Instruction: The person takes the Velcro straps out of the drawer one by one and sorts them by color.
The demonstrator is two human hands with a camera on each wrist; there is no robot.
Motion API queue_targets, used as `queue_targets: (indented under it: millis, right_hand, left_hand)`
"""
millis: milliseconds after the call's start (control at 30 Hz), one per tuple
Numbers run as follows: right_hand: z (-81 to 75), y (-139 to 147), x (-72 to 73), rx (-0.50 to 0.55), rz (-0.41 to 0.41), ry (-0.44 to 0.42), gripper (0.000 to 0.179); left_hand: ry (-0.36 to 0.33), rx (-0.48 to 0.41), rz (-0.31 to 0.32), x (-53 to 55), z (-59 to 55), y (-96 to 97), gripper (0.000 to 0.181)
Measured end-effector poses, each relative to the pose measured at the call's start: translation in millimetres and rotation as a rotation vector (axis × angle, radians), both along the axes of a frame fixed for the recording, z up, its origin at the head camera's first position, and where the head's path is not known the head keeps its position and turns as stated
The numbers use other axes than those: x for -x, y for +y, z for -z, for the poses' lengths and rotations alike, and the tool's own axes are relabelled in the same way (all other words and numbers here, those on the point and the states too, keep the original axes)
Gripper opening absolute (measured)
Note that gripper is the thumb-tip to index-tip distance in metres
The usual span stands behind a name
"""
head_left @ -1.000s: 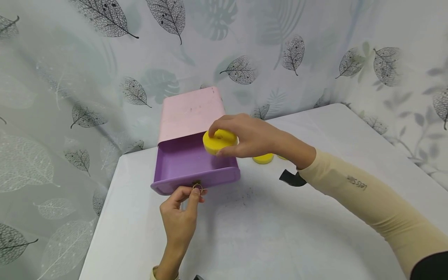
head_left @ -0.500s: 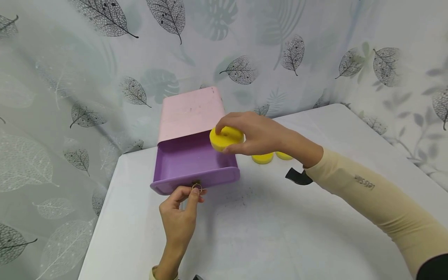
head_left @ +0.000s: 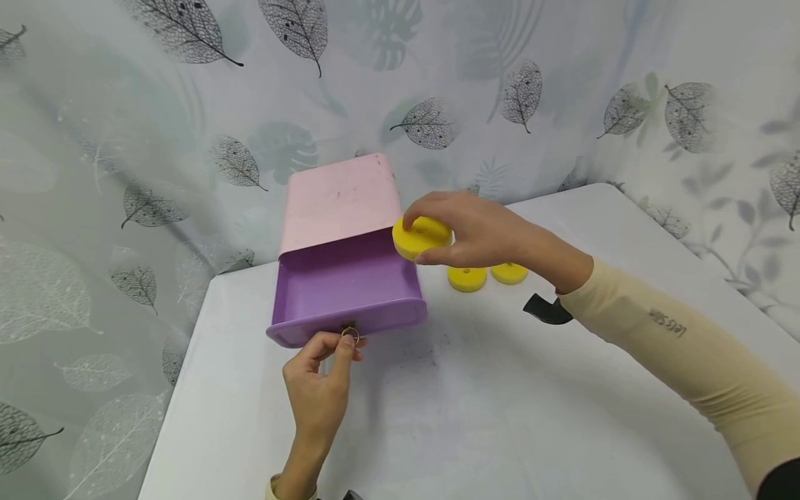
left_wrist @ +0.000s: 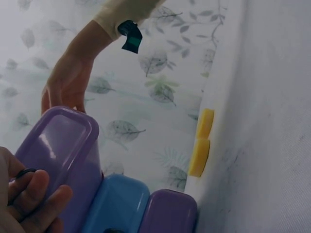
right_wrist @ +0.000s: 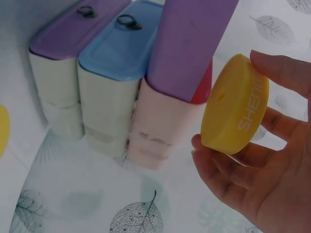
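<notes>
A purple drawer (head_left: 390, 316) sticks out of a pink casing (head_left: 340, 201), and its visible inside is bare. At its front, my left hand (head_left: 317, 392) pinches the metal ring pull (head_left: 351, 335) between thumb and fingers. My right hand (head_left: 478, 229) holds a thick yellow disc (head_left: 420, 239) by its edge, above the drawer's right rear corner. In the right wrist view, white letters starting "SHENG" run along the rim of the disc (right_wrist: 235, 104). Two similar yellow discs (head_left: 467, 279) lie side by side on the table, right of the drawer.
Under the pulled-out drawer, a blue drawer (left_wrist: 119, 204) and another purple drawer (left_wrist: 167, 213) are stacked, both closed. The white table (head_left: 475, 417) meets leaf-patterned sheeting (head_left: 375, 83) at the back. A black strap (head_left: 548, 310) hangs by the right wrist.
My right hand has carried the yellow disc rightward and slightly up, from over the drawer's interior to its right side. The left hand and the drawer stay in place.
</notes>
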State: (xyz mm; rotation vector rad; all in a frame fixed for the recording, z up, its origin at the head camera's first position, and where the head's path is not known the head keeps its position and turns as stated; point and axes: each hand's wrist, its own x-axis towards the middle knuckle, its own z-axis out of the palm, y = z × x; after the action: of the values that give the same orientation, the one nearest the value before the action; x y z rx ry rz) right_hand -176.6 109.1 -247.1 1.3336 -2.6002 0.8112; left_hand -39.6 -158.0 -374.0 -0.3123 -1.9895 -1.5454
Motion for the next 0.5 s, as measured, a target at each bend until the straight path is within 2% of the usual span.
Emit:
queue_targets:
  millis: [233, 500]
  right_hand:
    - [1.4, 12, 4.2, -0.025, 0.051, -0.023, 0.040]
    - [10.3, 30, 10.7, -0.045, 0.113, -0.051, 0.040]
  left_hand:
    - [-0.013, -0.010, -0.001, -0.8, -0.5, -0.1, 0.020]
    - [-0.017, -0.008, -0.007, -0.5, -0.8, 0.3, 0.020]
